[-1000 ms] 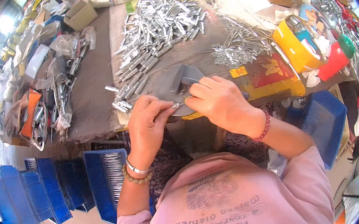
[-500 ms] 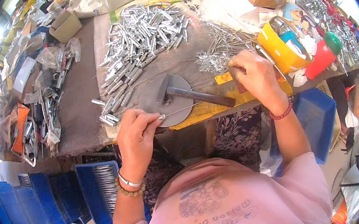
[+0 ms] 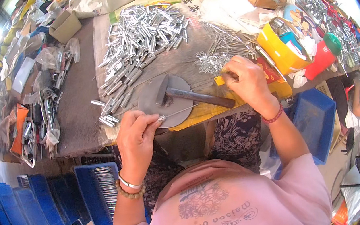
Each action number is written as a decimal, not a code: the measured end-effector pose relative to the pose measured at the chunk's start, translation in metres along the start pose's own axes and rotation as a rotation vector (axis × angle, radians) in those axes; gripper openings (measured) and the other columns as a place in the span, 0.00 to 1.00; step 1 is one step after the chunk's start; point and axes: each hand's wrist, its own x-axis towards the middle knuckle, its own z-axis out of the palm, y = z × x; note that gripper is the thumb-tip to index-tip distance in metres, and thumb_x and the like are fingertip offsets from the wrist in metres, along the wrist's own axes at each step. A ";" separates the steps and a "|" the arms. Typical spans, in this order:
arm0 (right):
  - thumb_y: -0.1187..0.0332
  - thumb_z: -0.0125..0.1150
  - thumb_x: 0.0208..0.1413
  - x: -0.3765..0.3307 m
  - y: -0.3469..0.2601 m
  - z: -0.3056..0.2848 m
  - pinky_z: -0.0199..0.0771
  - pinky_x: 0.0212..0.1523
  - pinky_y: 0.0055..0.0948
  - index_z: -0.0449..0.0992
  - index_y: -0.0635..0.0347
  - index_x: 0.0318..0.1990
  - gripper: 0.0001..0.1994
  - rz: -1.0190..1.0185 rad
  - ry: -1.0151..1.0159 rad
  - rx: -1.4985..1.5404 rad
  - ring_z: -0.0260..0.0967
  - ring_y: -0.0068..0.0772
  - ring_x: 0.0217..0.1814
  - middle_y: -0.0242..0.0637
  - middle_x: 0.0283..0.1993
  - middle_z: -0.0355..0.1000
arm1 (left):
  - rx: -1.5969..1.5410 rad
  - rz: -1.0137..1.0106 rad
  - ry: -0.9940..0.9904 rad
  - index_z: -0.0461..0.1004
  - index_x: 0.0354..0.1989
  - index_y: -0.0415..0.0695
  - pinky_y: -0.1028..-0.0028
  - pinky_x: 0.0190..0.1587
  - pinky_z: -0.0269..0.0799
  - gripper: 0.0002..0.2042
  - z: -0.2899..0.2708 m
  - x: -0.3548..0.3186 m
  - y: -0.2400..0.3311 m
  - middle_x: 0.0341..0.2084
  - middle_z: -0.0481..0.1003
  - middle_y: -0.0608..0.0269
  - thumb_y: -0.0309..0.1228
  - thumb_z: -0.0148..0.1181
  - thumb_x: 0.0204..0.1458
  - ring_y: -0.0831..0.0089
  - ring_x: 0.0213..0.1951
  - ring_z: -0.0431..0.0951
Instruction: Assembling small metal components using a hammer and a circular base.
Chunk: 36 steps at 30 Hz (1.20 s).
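Thin silver metal pin (image 3: pixel 179 111) with a small sleeve at its near end sits pinched between the thumb and fingertips of the left hand (image 3: pixel 136 138), its shaft reaching out over the near edge of a round grey metal disc (image 3: pixel 151 99) on the counter (image 3: pixel 77 102). The right hand (image 3: pixel 248 81) is well apart from the left, off to the right, its fingers curled down onto a tangled heap of thin silver pins (image 3: pixel 216 56) — whether it has closed on any of them cannot be told. Between the two hands lies a hammer with a dark wooden handle (image 3: pixel 200 97), its grey head resting on the disc and the handle pointing toward the right hand. Under the disc's near side a yellow sheet (image 3: pixel 202 113) hangs over the counter edge. Just left of the disc a few short silver metal tubes (image 3: pixel 107 117) lie loose, and beyond the disc a large pile of the same silver tubes (image 3: pixel 143 31) spreads across the counter. Right of the right hand stand a yellow plastic tub (image 3: pixel 278 48) and a red bottle with a green cap (image 3: pixel 323 54). Below the counter edge, at the person's left, blue plastic crates (image 3: pixel 95 190) stand in a row — one holds rows of pins.
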 end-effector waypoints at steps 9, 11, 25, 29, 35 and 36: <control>0.75 0.70 0.63 0.004 0.002 -0.003 0.80 0.45 0.32 0.83 0.65 0.47 0.07 0.451 -0.138 0.491 0.81 0.33 0.41 0.41 0.42 0.81 | -0.011 -0.023 -0.025 0.85 0.42 0.39 0.68 0.43 0.76 0.08 -0.002 -0.002 -0.001 0.37 0.77 0.57 0.18 0.74 0.55 0.61 0.39 0.80; 0.76 0.70 0.64 0.004 0.000 -0.003 0.79 0.45 0.32 0.83 0.66 0.47 0.07 0.480 -0.151 0.525 0.80 0.32 0.41 0.41 0.43 0.81 | -0.004 -0.017 -0.024 0.85 0.42 0.39 0.68 0.43 0.76 0.08 -0.001 -0.001 -0.001 0.37 0.77 0.57 0.18 0.74 0.55 0.61 0.39 0.80; 0.74 0.73 0.58 -0.004 -0.008 -0.016 0.80 0.44 0.44 0.85 0.56 0.39 0.04 -0.041 -0.041 0.032 0.80 0.48 0.44 0.40 0.38 0.77 | 0.000 -0.021 -0.026 0.85 0.42 0.38 0.68 0.43 0.76 0.08 -0.001 -0.002 0.002 0.37 0.77 0.57 0.18 0.74 0.55 0.61 0.39 0.80; 0.73 0.72 0.57 0.001 -0.013 -0.014 0.81 0.44 0.45 0.85 0.57 0.37 0.03 -0.084 -0.017 -0.023 0.80 0.48 0.45 0.40 0.38 0.76 | 0.003 -0.015 -0.019 0.85 0.41 0.38 0.68 0.43 0.76 0.07 -0.001 -0.002 0.001 0.36 0.77 0.57 0.18 0.74 0.55 0.62 0.39 0.80; 0.73 0.71 0.56 0.005 -0.012 -0.001 0.82 0.46 0.46 0.82 0.59 0.35 0.03 -0.093 -0.049 -0.060 0.80 0.48 0.46 0.39 0.39 0.77 | -0.001 -0.025 -0.015 0.85 0.42 0.39 0.68 0.44 0.76 0.07 -0.002 -0.002 0.003 0.36 0.77 0.57 0.19 0.74 0.55 0.61 0.39 0.80; 0.73 0.70 0.56 0.006 -0.011 0.001 0.82 0.46 0.46 0.81 0.59 0.35 0.03 -0.108 -0.038 -0.089 0.80 0.48 0.46 0.40 0.39 0.77 | -0.001 -0.026 -0.018 0.86 0.42 0.39 0.68 0.44 0.76 0.07 -0.002 -0.002 0.003 0.36 0.77 0.56 0.19 0.74 0.55 0.61 0.40 0.80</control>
